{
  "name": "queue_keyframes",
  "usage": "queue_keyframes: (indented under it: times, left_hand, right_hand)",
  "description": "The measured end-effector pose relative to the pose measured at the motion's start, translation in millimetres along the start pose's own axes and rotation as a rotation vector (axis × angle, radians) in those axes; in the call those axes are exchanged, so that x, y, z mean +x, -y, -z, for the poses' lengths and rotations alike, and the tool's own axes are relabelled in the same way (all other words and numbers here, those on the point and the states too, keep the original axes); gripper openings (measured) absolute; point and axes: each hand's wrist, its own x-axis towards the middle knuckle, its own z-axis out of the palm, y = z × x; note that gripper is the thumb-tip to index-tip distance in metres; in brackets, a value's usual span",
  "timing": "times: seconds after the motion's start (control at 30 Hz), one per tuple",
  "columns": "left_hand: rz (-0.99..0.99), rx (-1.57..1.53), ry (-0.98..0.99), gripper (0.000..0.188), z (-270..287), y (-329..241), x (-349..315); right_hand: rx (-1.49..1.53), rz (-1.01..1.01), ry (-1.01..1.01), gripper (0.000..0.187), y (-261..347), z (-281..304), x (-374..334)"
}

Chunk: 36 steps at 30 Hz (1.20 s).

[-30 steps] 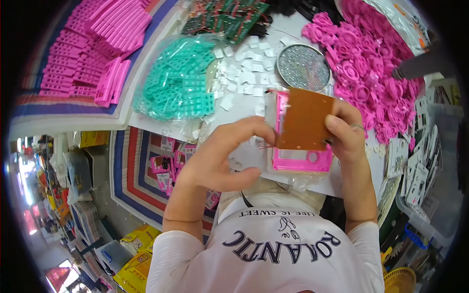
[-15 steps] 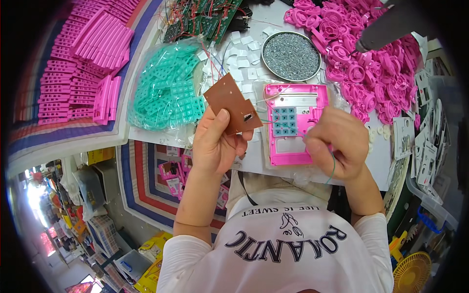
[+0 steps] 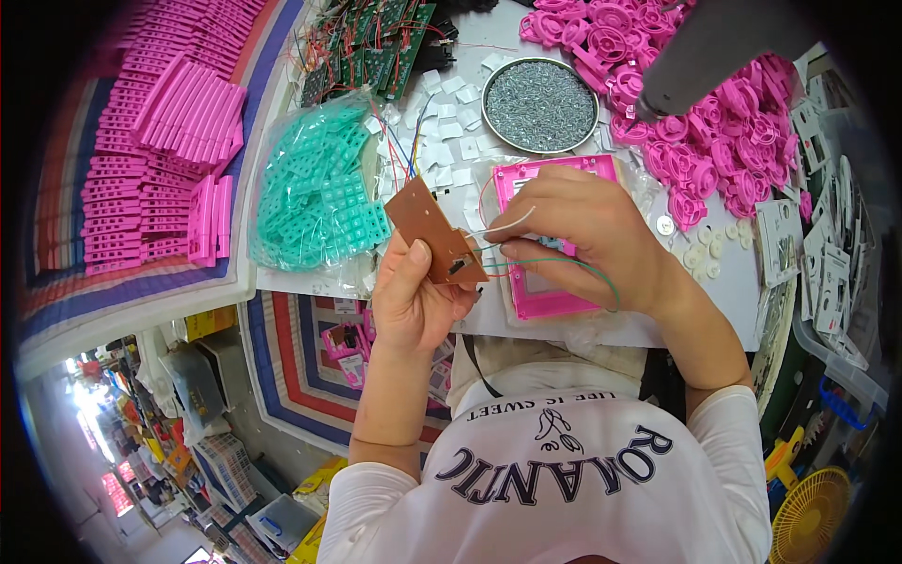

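My left hand (image 3: 413, 291) grips a brown circuit board (image 3: 418, 230) by its lower edge, thumb on the flat face. The board is tilted, a small black switch near its lower corner. Red and blue wires rise from its top. White and green wires run from its right edge toward my right hand (image 3: 601, 235), whose thumb and forefinger are closed on a thin wire. A green wire (image 3: 587, 266) loops out below those fingers. Under this hand lies an open pink plastic case (image 3: 540, 303), mostly covered; its grey-blue keypad shows only in a small part.
Behind stands a round dish of small screws (image 3: 540, 103). A bag of teal rubber keypads (image 3: 310, 197) lies left, green circuit boards (image 3: 381, 47) beyond. Pink parts (image 3: 714, 141) are heaped right, under a dark tool (image 3: 686, 75). Stacked pink cases (image 3: 141, 202) stand far left.
My right hand has moved left and up from the case's right side to the wires beside the board. The board has turned and dropped slightly; the keypad is now mostly hidden.
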Motion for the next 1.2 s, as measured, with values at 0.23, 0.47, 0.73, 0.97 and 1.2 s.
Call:
queue_keyframes:
  times: [0.23, 0.47, 0.73, 0.97, 1.2]
  left_hand:
    - [-0.081, 0.054, 0.067, 0.028, 5, 2, 3]
    - [-0.111, 0.023, 0.054, 0.036, 2, 1, 3]
    - [-0.19, 0.079, 0.069, 0.021, -4, -27, 2]
    - [-0.219, 0.277, 0.009, 0.021, 6, -33, 0]
    - [-0.222, 0.546, 0.128, 0.031, -19, -17, 2]
  right_hand:
    - [-0.035, 0.037, -0.082, 0.015, 16, -1, 1]
    - [0.423, -0.44, 0.246, 0.014, -2, -7, 16]
    - [0.827, -0.842, 0.745, 0.049, -6, -14, 20]
    - [0.963, -0.738, 0.551, 0.031, 21, 46, -39]
    - [0.934, -0.673, 0.099, 0.041, 38, 11, -30]
